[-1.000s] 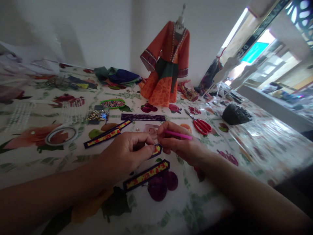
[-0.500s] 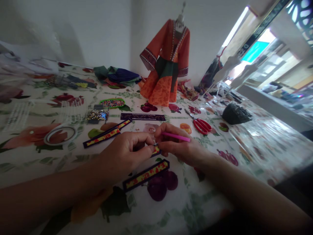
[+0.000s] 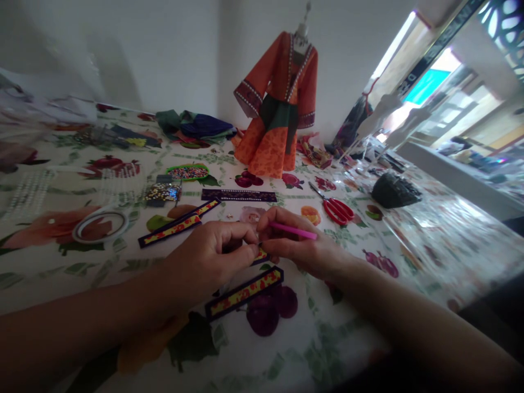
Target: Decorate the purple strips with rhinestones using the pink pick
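My left hand is closed, its thumb and index finger pinched together. What lies between those fingertips is hidden. Against them rest the fingertips of my right hand, which holds a slim pink stick in its curled fingers. Under both sets of fingertips shows part of a patterned fabric strip, yellow and red with a dark border. A matching strip lies just below my hands. Two more, a lower-left strip and an upper strip, lie beyond my left hand.
Beyond my hands lie a dark beaded strip, red-handled scissors, a green tray of beads, sequins and a white ring. A small orange dress stands at the back; a black bundle sits right.
My fingertips have shifted very slightly and the pink stick has dipped a little to the left. A small pale bit seen between the fingertips is now hidden. The rest stays put.
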Available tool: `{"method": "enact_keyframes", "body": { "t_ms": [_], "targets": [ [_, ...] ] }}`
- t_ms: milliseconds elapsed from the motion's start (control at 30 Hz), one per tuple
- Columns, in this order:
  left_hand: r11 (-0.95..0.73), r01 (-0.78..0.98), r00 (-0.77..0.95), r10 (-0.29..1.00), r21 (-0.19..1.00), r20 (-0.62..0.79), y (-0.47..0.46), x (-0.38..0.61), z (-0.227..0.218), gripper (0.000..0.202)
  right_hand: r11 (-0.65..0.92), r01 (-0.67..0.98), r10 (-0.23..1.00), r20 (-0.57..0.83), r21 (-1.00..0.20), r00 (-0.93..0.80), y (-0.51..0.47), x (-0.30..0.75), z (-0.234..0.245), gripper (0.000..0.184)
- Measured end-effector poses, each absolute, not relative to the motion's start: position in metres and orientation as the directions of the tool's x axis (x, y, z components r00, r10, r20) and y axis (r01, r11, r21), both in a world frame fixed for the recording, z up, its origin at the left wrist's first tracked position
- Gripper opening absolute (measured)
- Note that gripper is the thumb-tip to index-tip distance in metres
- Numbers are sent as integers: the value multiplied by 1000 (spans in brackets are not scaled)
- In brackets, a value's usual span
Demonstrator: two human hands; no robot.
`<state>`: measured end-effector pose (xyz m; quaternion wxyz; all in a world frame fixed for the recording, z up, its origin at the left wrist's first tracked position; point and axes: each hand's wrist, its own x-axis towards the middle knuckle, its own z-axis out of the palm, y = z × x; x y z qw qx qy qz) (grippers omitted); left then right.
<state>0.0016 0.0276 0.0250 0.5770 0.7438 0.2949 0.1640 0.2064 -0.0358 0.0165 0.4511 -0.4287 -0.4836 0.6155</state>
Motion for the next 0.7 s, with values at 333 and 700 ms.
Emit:
{"method": "enact_keyframes", "body": {
  "t_ms": [333, 700],
  "targets": [
    [-142, 259, 769, 629, 955, -115, 25, 2, 27, 23, -119, -111, 972, -92, -987, -216, -37, 205, 17, 25],
    [-214, 248, 795, 602, 945, -72, 26, 1, 21, 23, -96, -88, 974, -75, -991, -216, -37, 205, 19, 24]
  ]
}}
